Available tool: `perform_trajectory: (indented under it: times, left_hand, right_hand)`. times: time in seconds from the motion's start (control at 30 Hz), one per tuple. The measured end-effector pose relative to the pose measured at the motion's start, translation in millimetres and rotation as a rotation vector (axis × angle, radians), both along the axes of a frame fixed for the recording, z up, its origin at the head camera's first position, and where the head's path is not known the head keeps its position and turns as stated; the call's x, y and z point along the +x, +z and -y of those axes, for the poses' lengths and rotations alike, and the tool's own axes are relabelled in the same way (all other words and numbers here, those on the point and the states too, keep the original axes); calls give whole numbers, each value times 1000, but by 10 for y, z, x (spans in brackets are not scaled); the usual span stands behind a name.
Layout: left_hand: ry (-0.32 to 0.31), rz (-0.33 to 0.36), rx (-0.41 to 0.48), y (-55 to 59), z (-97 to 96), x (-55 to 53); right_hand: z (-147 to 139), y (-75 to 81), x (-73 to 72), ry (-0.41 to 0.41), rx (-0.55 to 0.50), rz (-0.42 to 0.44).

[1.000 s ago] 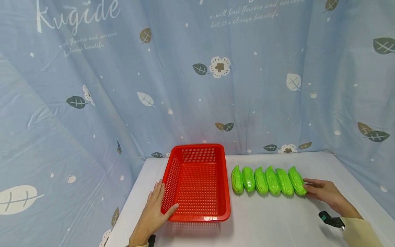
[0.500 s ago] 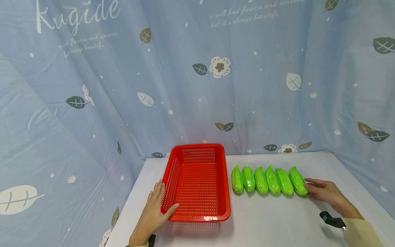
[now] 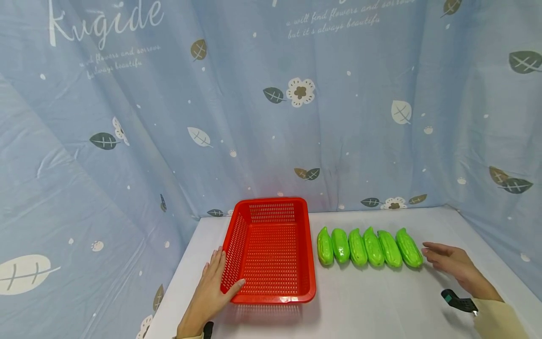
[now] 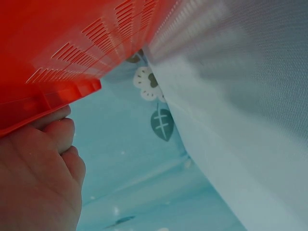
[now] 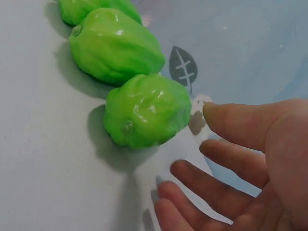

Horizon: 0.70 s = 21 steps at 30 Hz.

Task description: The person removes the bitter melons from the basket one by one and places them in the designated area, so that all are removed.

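Observation:
A red plastic basket (image 3: 271, 254) with slotted walls stands on the white table, nothing lying in it. My left hand (image 3: 207, 292) rests along its left rim, fingers straight, thumb reaching over the near left corner. In the left wrist view that hand (image 4: 43, 173) touches the basket's rim (image 4: 53, 103), which hides part of the fingers. Several bright green, bumpy gourds lie in a row right of the basket. My right hand (image 3: 459, 268) is just right of the end gourd (image 3: 409, 248), apart from it. In the right wrist view its fingers (image 5: 211, 190) are spread, holding nothing.
A blue patterned curtain (image 3: 254, 117) hangs behind the table (image 3: 360, 306) and down both sides. The other gourds (image 3: 374, 247) lie close together. A dark strap end (image 3: 457, 300) sticks out from my right wrist above the table.
My right hand has let go of the end gourd and drawn slightly right, leaving a small gap. The left hand and basket have stayed in place.

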<state>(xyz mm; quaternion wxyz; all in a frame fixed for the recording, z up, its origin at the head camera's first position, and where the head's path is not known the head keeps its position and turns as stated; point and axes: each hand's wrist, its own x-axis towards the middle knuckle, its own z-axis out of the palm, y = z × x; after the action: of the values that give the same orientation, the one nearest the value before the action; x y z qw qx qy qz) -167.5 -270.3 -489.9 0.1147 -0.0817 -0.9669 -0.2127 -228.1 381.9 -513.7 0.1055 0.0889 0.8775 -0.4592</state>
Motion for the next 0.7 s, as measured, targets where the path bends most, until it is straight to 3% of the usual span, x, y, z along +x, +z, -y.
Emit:
perform_trajectory:
  times: [0.23, 0.47, 0.7]
  left_hand:
    - [-4, -1, -13, 8, 8, -11]
    - [-12, 30, -12, 58, 25, -43]
    - [-10, 87, 0, 131, 60, -63]
  right_hand:
    - [102, 154, 81, -92, 53, -125]
    - [439, 420, 167, -211, 99, -359]
    - [790, 710, 276, -268, 119, -614]
